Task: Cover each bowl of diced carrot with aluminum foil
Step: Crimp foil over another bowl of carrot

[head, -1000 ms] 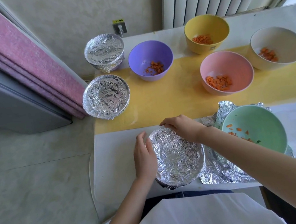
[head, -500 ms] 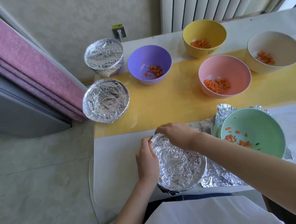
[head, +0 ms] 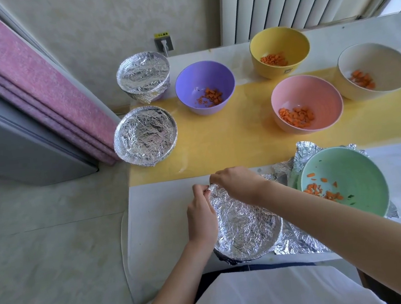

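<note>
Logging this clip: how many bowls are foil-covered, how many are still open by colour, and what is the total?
Foil-covered bowls: 3
Purple bowl, open: 1
Yellow bowl, open: 1
Pink bowl, open: 1
Cream bowl, open: 1
Green bowl, open: 1
Total: 8 bowls

Our left hand [head: 201, 216] and right hand [head: 239, 184] nearly touch at the fingertips, fingers curled, both pinching foil [head: 247, 225]. Right forearm lies diagonal, left angled up from below.
</note>
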{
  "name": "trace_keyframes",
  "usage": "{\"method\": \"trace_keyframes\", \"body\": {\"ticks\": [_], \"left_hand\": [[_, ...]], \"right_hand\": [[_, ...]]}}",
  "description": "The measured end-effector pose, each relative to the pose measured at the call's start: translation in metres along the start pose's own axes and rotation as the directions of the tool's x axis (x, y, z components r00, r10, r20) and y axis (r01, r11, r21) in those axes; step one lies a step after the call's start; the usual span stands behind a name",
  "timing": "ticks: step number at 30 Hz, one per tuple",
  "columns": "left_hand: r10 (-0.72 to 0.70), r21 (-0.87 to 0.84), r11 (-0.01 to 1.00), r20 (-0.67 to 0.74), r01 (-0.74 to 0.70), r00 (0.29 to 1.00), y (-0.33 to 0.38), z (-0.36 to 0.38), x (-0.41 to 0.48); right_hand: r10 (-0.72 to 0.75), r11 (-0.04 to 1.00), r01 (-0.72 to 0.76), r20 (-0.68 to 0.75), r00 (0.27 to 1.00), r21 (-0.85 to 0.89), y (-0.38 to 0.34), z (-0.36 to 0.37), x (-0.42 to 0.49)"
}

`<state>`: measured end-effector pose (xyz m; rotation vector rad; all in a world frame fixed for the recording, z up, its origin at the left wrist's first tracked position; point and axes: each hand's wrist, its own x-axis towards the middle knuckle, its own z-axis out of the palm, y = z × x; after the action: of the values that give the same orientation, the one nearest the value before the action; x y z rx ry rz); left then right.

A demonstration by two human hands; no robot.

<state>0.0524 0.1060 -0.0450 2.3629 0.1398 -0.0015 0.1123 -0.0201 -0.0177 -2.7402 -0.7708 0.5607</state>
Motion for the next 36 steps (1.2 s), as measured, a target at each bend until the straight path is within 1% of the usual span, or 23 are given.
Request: {"method": "trace_keyframes", "body": {"ticks": [4, 9, 14, 17, 20, 24, 25, 29, 33, 36], "left_hand": [[-0.001, 0.003, 1.0, 0.008, 0.001, 1.0, 0.0, 0.0, -0.001], [-0.009, -0.002, 1.0, -0.002, 0.009, 1.0, -0.001, 0.0, -0.002], [0.028, -0.039, 0.999, 0.001, -0.028, 1.0, 0.0, 0.0, -0.004], [0.01, -0.048, 0.999, 0.001, -0.01, 1.0, 0.0, 0.0, -0.005], [-0.038, -0.033, 0.999, -0.015, 0.037, 0.999, -0.003, 0.0, -0.01], [-0.125, -0.028, 0.992, 0.013, 0.125, 0.992, -0.005, -0.005, -0.019], [-0.119, -0.028, 0.993, 0.017, 0.119, 0.993, -0.004, -0.006, -0.019], [-0.015, -0.048, 0.999, 0.024, 0.016, 1.0, 0.0, -0.007, -0.009], [0.003, -0.002, 1.0, 0.11, -0.003, 0.994, 0.0, -0.002, 0.006], [0.002, 0.026, 1.0, 0.109, -0.005, 0.994, 0.001, -0.002, 0.01]], "right_hand": [[0.001, 1.0, -0.001, 0.024, 1.0, 0.013, 0.002, 0.002, -0.003], [0.048, 0.986, -0.053, 0.032, 0.998, 0.156, 0.017, 0.005, -0.006], [0.059, 0.975, -0.056, -0.009, 0.998, 0.214, 0.022, 0.006, -0.011], [0.065, 0.969, -0.06, -0.01, 0.998, 0.238, 0.022, 0.009, -0.01], [0.084, 0.957, -0.066, -0.054, 0.995, 0.281, 0.024, 0.009, -0.014], [0.1, 0.957, -0.077, -0.069, 0.993, 0.28, 0.028, 0.006, -0.022], [0.111, 0.956, -0.086, -0.073, 0.991, 0.282, 0.029, 0.006, -0.022], [0.155, 0.946, -0.127, -0.075, 0.985, 0.297, 0.029, 0.009, -0.021], [0.165, 0.951, -0.144, -0.055, 0.985, 0.273, 0.025, 0.011, -0.02], [0.194, 0.958, -0.183, -0.03, 0.981, 0.222, 0.023, 0.01, -0.017]]}}
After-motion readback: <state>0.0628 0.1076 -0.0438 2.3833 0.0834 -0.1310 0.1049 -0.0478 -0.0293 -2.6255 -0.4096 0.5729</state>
